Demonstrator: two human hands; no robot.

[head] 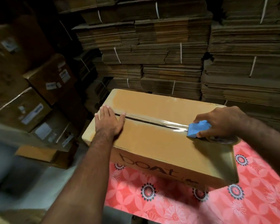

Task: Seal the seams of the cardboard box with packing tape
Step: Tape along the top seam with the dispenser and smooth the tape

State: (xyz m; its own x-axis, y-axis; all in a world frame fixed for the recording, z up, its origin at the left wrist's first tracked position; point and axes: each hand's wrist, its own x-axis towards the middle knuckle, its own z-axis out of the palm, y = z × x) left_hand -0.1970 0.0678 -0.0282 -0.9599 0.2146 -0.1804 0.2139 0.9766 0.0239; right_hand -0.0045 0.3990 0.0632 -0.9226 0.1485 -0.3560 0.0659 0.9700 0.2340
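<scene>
A brown cardboard box (152, 143) printed "boAt" lies on a red flowered table cover. Its top centre seam (136, 118) runs left to right, and shiny clear packing tape (173, 125) lies over the right stretch of it. My left hand (109, 121) rests flat with fingers spread on the left end of the top, over the seam. My right hand (220, 122) grips a tape dispenser with a blue front (198, 128) and a tape roll (223, 139) at the right end of the seam.
The red flowered table cover (233, 204) reaches to the near right. Tall stacks of flattened cartons (168, 54) stand right behind the box. Labelled closed boxes (39, 97) are piled at the left, over a grey floor (31, 183).
</scene>
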